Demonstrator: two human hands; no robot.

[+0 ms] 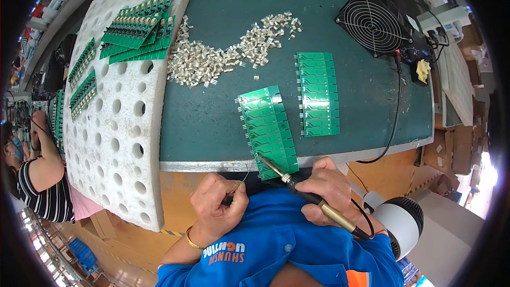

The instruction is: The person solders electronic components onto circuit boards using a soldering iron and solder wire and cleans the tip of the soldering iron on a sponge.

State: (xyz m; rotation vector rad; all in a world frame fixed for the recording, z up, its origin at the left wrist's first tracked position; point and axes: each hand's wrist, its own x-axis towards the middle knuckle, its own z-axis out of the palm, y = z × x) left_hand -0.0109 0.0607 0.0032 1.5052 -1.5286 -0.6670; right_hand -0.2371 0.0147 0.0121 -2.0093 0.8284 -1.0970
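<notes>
My right hand (330, 187) is closed around a soldering iron (319, 202), whose tip meets the lower left part of a green circuit board (268, 127). That board lies slightly tilted at the table's near edge, with small white connectors along its left side. Pinched in my left hand (219, 202) is a thin wire of solder (246, 175), pointing up toward the iron's tip; whether it touches is too small to tell. A second green circuit board (317, 95) lies to the right of the first.
Loose white connectors (212, 58) are heaped on the green table (212, 133). Several boards (139, 32) rest on a white foam sheet (106, 127) with holes at left. A black fan (372, 21) and yellow sponge (423, 70) stand at right. Another person (45, 180) sits far left.
</notes>
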